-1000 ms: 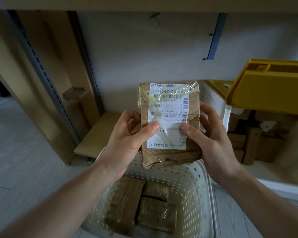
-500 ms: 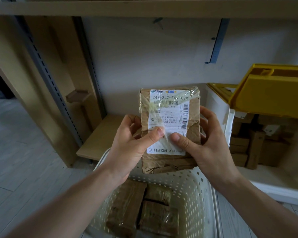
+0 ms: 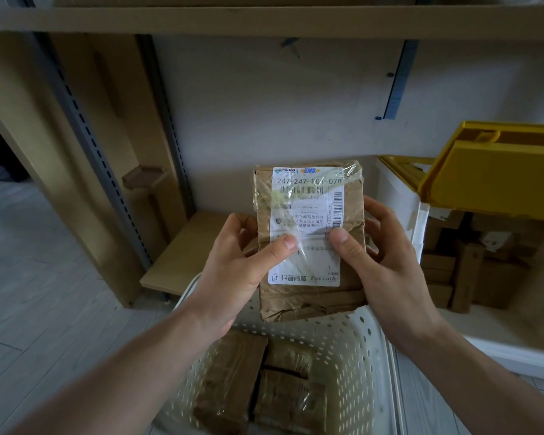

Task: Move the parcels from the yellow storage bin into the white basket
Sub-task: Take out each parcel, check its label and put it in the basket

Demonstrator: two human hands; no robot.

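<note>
Left hand (image 3: 233,274) grips the brown parcel (image 3: 308,243) at its left edge, thumb pressed on the white label (image 3: 307,227), fingers curled behind. Right hand (image 3: 387,262) grips the right edge the same way, thumb on the label. Both forearms reach up from the lower corners of the frame. Parcel is upright at frame centre, held above the far rim of the white basket (image 3: 352,356), which has taped parcels (image 3: 261,381) inside. Yellow storage bin (image 3: 496,171) sits at right on a shelf, boxes (image 3: 465,262) under it.

White basket (image 3: 355,346) open above; three parcels (image 3: 233,378) cover its floor.
</note>
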